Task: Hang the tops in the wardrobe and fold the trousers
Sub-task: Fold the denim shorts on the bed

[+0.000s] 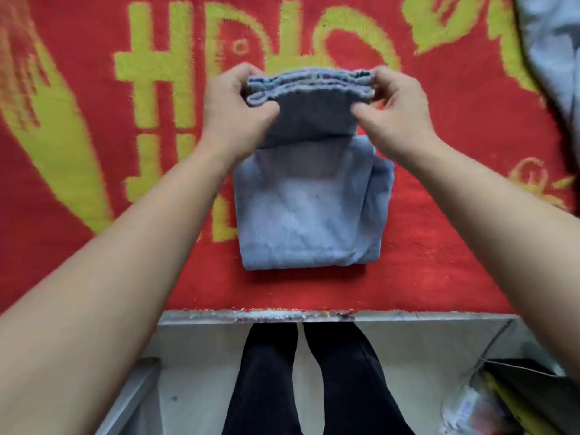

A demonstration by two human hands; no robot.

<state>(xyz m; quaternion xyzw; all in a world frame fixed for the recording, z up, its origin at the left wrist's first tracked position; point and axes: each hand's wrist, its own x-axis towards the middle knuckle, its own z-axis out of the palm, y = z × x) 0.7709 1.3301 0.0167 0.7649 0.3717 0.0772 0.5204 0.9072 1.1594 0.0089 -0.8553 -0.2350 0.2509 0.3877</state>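
Note:
Light blue denim trousers [309,211] lie partly folded on a red blanket with yellow-green lettering [439,215]. Their near part rests flat. The far end, with stacked frayed hems, is lifted off the blanket and doubled back toward me. My left hand [235,105] pinches the left corner of that lifted end. My right hand [395,111] pinches the right corner. Both hands hold the cloth level, a little above the folded bundle.
Another pale blue garment [552,51] lies at the top right corner of the blanket. The blanket's near edge meets a grey ledge [251,315]. Below it I see my black-trousered legs [314,378], and a cluttered pile [502,400] on the floor at the lower right.

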